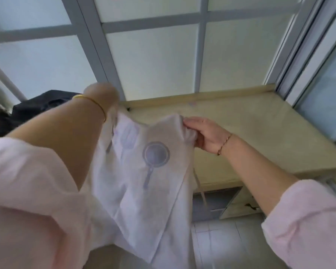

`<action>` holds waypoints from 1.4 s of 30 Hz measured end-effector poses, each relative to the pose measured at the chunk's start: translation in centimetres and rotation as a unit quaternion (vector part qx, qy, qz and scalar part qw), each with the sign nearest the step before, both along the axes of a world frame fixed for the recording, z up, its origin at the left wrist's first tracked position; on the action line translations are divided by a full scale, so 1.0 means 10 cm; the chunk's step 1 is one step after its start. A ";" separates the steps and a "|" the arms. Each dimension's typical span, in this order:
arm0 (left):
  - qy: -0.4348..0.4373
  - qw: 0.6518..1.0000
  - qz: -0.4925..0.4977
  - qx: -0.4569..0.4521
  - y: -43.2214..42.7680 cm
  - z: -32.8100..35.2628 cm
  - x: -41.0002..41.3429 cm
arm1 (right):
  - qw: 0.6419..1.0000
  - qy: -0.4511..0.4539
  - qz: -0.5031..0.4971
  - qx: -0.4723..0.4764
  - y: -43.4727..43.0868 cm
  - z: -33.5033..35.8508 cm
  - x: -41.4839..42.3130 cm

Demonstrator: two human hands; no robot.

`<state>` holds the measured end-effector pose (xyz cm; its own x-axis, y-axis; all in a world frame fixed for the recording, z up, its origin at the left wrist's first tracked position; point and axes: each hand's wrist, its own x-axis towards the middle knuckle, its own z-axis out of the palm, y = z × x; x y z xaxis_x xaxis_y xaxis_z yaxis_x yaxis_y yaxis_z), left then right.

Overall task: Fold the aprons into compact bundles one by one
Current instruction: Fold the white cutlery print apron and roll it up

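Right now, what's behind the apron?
Behind the apron held up by both hands: a beige cabinet and tiled floor. Whatever lies directly behind the cloth is hidden.

Apron (144, 171) hangs centre, held up between left hand (103, 96) and right hand (204, 133). Cabinet (260, 133) behind, right. Clothes pile (37, 107) far left. Window (153, 55) beyond both.

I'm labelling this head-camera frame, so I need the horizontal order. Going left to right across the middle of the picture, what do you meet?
Dark cloth pile → left hand, gripping one top corner → white apron with its frying-pan print → right hand, pinching the other corner → beige cabinet top → window frame.
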<state>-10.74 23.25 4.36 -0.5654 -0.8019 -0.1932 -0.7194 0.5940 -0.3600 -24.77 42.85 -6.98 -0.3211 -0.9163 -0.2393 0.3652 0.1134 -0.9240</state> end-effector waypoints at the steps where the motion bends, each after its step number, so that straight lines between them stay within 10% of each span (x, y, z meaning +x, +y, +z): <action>1: 0.132 0.991 -0.003 -0.025 -0.16 0.09 -0.29 | 0.994 0.002 -0.107 -0.019 -0.16 0.00 -0.14; 4: 0.329 0.938 -0.104 -0.037 -0.39 0.16 -1.32 | 0.921 0.112 -0.366 0.068 -0.43 -0.09 -0.73; 9: 0.278 0.912 -0.299 0.040 -0.27 -0.68 -2.36 | 0.734 0.187 -0.609 0.235 -0.17 -0.50 -1.45; 13: 0.124 0.946 -0.246 0.169 -0.28 -1.60 -2.38 | 0.725 0.239 -0.495 0.415 0.06 -0.74 -1.72; 18: 0.029 0.946 -0.193 0.258 -0.48 -2.23 -2.29 | 0.586 0.575 -0.257 0.510 -0.19 -0.82 -1.89; 23: 0.024 0.950 -0.185 0.249 -0.70 -2.39 -2.39 | 0.699 0.595 -0.002 0.397 -0.94 -1.06 -1.97; 28: -0.014 0.956 -0.126 0.265 -0.87 -2.54 -2.35 | 0.678 0.594 0.136 0.412 -1.25 -1.45 -2.03; 37: -0.155 0.937 -0.153 0.273 -0.76 -2.49 -2.35 | 0.608 0.689 0.085 0.386 -1.29 -1.55 -2.10; 40: -0.188 0.921 -0.167 0.299 -0.78 -2.39 -2.40 | 0.650 0.643 0.059 0.399 -1.42 -1.52 -2.20; 42: -0.181 0.914 -0.166 0.322 -0.89 -2.34 -2.44 | 0.741 0.541 -0.001 0.398 -1.62 -1.54 -2.34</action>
<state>-35.12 14.39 -19.03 -0.5624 -0.2512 -0.7878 -0.3639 0.9307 -0.0370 -48.14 26.68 -22.43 -0.7213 -0.6224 -0.3039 -0.5398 0.7801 -0.3165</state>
